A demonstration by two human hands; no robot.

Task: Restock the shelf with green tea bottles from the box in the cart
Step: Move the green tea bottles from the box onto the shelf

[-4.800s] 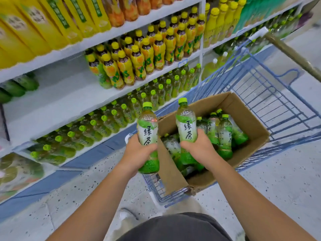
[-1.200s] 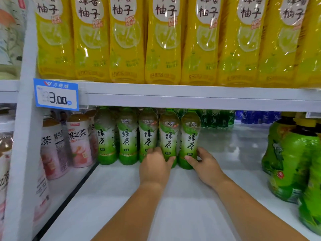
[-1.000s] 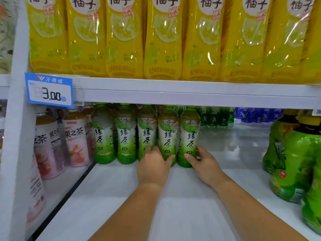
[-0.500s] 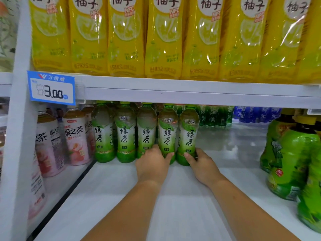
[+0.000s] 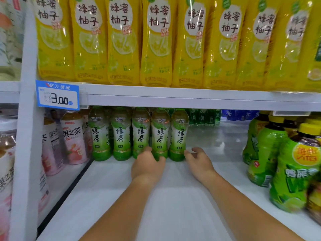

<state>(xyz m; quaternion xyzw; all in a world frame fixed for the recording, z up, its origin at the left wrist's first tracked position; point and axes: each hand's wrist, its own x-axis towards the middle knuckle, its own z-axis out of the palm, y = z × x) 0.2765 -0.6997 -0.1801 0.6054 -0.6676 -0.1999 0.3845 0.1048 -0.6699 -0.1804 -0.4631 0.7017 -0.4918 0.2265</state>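
**Letting go of two placed bottles**

Nearest, bare shelf (image 5: 173, 197) lies under both forearms. The left hand (image 5: 147, 166) cups the base of the fourth green tea bottle (image 5: 160, 136), fingers loosely curled against it. The right hand (image 5: 199, 162) sits just beside the fifth bottle (image 5: 179, 136), fingers spread and released. Draw both hands straight toward the near edge, low and slow, so no base tips. Beyond, the row stands upright, labels forward, bare shelf to its right.
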